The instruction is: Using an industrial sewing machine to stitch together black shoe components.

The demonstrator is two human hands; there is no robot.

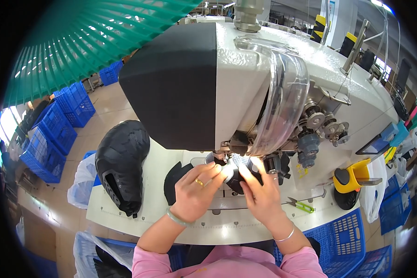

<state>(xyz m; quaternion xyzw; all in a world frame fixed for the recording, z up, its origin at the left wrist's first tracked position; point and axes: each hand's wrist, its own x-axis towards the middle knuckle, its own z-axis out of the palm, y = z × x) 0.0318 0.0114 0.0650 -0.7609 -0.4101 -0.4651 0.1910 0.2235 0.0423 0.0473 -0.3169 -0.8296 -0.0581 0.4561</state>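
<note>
Under the needle area of a large sewing machine, a black piece with a pale grey lining lies on the white machine bed. My left hand grips its left side, fingers bent close to the brightly lit needle. From the right, my right hand holds the same piece between thumb and fingers. My fingers partly cover the piece, so its full shape is hidden. Beside my left hand lies a flat black cut piece. A stack of black shoe uppers sits farther left on the table.
Green-handled thread snips lie right of my right hand. A yellow holder stands at the table's right edge. Blue crates stand below right, more blue crates along the left floor. A green slatted cover hangs overhead at upper left.
</note>
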